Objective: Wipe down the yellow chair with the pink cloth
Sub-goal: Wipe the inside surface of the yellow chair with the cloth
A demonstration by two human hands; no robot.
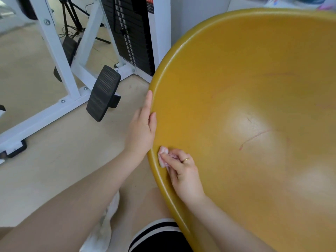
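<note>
The yellow chair (245, 99) is a big round bowl-shaped shell that fills the right side of the view, with faint red scratch marks near its middle. My left hand (142, 129) rests on the outside of its left rim, the thumb over the edge and the fingers straight along the rim. Just inside that rim, my right hand (183, 174) grips a small bunched pink cloth (163, 156) and presses it against the yellow surface. Most of the cloth is hidden under my fingers.
A white-framed weight machine (76, 70) with a black weight stack (132, 35) and a black foot pedal (103, 92) stands on the beige floor to the left of the chair. My legs and a white shoe (101, 231) are at the bottom.
</note>
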